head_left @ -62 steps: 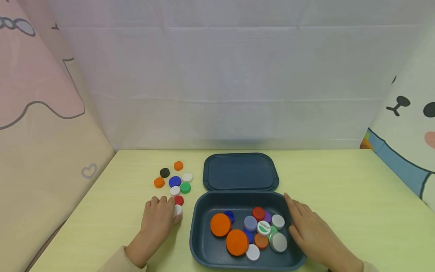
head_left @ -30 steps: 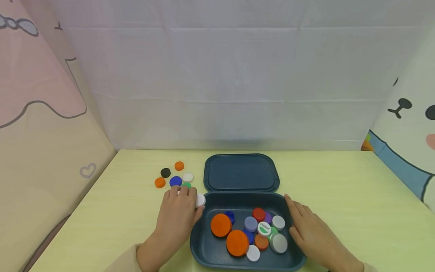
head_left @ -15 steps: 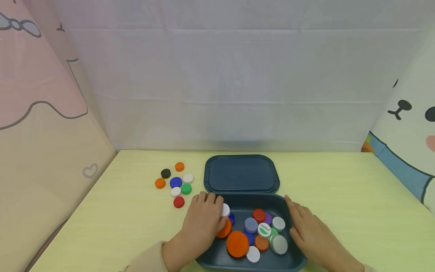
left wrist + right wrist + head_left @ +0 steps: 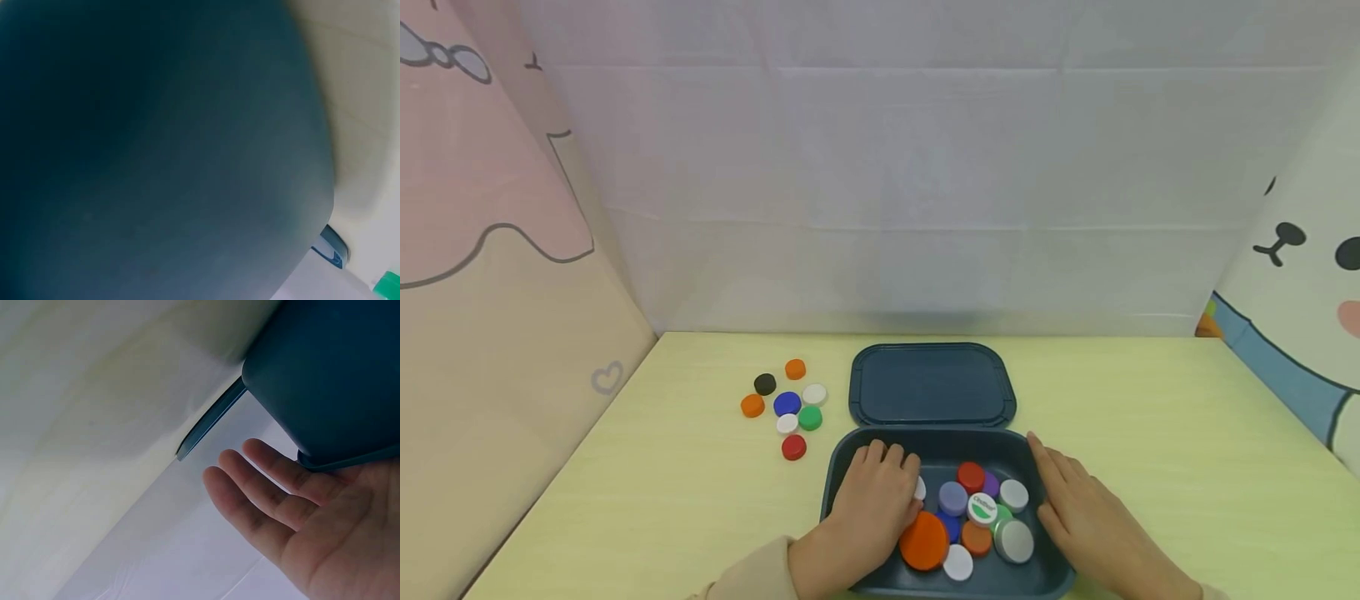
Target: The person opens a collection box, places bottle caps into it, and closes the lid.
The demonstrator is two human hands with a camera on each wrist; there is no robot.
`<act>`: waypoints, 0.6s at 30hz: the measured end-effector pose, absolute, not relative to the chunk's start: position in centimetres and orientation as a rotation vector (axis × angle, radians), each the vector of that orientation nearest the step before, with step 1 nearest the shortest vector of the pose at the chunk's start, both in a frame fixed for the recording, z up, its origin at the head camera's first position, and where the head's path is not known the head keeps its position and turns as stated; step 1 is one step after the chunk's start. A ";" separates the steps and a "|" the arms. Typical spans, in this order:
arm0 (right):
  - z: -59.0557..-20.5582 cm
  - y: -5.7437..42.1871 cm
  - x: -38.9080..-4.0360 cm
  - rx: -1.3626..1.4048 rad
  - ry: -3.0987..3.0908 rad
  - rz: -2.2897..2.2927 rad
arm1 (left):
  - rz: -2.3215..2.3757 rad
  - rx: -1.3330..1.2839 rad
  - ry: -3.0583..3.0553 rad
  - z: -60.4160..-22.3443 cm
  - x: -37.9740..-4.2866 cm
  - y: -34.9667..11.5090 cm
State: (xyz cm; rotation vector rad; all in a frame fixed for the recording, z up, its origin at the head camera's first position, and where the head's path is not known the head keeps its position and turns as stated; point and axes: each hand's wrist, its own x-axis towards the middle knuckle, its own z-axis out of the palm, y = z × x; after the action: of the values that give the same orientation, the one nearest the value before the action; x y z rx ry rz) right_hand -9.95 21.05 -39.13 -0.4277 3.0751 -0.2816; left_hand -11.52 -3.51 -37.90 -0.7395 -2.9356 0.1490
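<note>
My left hand (image 4: pixel 876 504) reaches down into the left side of a dark blue box (image 4: pixel 940 446), its fingers curled round a white bottle cap (image 4: pixel 921 489) that partly shows past the index finger. A large orange cap (image 4: pixel 924 541) lies by the thumb; the other large orange cap is hidden under the hand. My right hand (image 4: pixel 1090 517) rests on the box's right rim, fingers straight, and in the right wrist view its palm (image 4: pixel 340 531) lies against that rim. Only the box's outer wall (image 4: pixel 206 156) fills most of the left wrist view; the hand is out of sight there.
Several loose caps lie on the table left of the box, among them a red cap (image 4: pixel 793 447), a green cap (image 4: pixel 810 417) and a black cap (image 4: pixel 765 384). Behind the box lies its dark blue lid (image 4: pixel 932 385). Several mixed caps, including a silver cap (image 4: pixel 1014 541), fill the box's right half.
My left hand has picked up the white cap from the table beside the red one and carried it right, over the rim and into the box. The right hand has stayed put.
</note>
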 end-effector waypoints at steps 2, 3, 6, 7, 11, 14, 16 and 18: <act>-39.2 21.0 -9.9 -0.423 3.071 -0.282 | 0.144 -0.749 -2.937 -38.0 -11.5 -3.5; -39.2 21.0 -9.9 -0.422 3.071 -0.281 | 0.143 -0.754 -2.939 -38.0 -11.5 -3.5; -39.2 21.0 -9.9 -0.422 3.076 -0.278 | 0.132 -0.768 -2.947 -37.9 -11.5 -3.5; -39.2 21.0 -9.9 -0.420 3.077 -0.279 | 0.127 -0.773 -2.948 -37.9 -11.5 -3.5; -39.3 21.0 -9.9 -0.418 3.075 -0.279 | 0.122 -0.789 -2.949 -37.9 -11.4 -3.5; -39.2 21.0 -9.9 -0.422 3.076 -0.280 | 0.111 -0.790 -2.952 -37.8 -11.3 -3.6; -39.2 21.0 -9.9 -0.427 3.080 -0.283 | 0.100 -0.784 -2.950 -37.8 -11.3 -3.8; -39.2 21.0 -9.9 -0.430 3.084 -0.281 | 0.084 -0.770 -2.941 -37.8 -11.3 -3.9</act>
State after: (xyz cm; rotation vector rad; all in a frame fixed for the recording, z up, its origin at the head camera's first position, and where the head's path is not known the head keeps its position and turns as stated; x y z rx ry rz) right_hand -9.88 20.99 -39.24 -0.4297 3.0841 -0.2814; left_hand -11.26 -3.92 -37.77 -0.7696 -2.9409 0.0845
